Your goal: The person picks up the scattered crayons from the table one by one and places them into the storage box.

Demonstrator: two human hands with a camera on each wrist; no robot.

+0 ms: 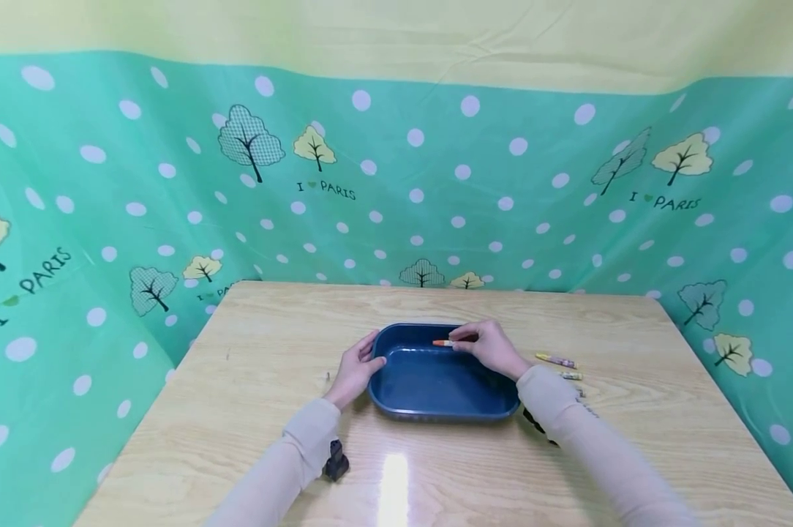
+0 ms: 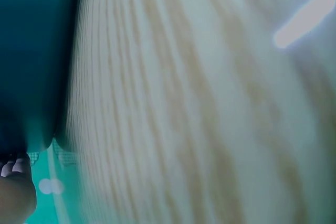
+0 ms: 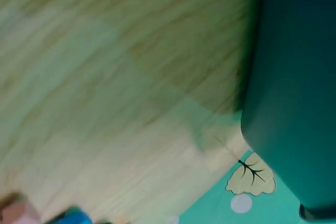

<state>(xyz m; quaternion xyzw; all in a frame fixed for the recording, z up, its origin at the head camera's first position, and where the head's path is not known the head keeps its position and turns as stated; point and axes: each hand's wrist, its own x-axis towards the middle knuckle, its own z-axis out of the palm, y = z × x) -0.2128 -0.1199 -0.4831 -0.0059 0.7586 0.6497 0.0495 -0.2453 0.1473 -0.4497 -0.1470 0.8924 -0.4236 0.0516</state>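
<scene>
A dark blue rectangular tub [image 1: 445, 380] sits on the wooden table in the head view. My left hand [image 1: 355, 368] grips its left end, the thumb over the rim and the fingers along the outside. Over the back part of the tub, my right hand [image 1: 491, 348] pinches an orange crayon [image 1: 442, 342] between thumb and fingers. The crayon's far part is hidden by the fingers. In the left wrist view the tub's outer wall [image 2: 31, 51] rises beside part of the left hand [image 2: 18, 195]. The right wrist view shows the tub's wall [image 3: 299, 77], but not the right hand.
Right of the tub lie several crayons, among them a yellow-tipped one [image 1: 557, 360] and another [image 1: 570, 375] partly behind the right sleeve. Blurred coloured ends, one blue [image 3: 73, 217], show in the right wrist view. A green dotted curtain [image 1: 436, 219] hangs behind the table [image 1: 252, 410].
</scene>
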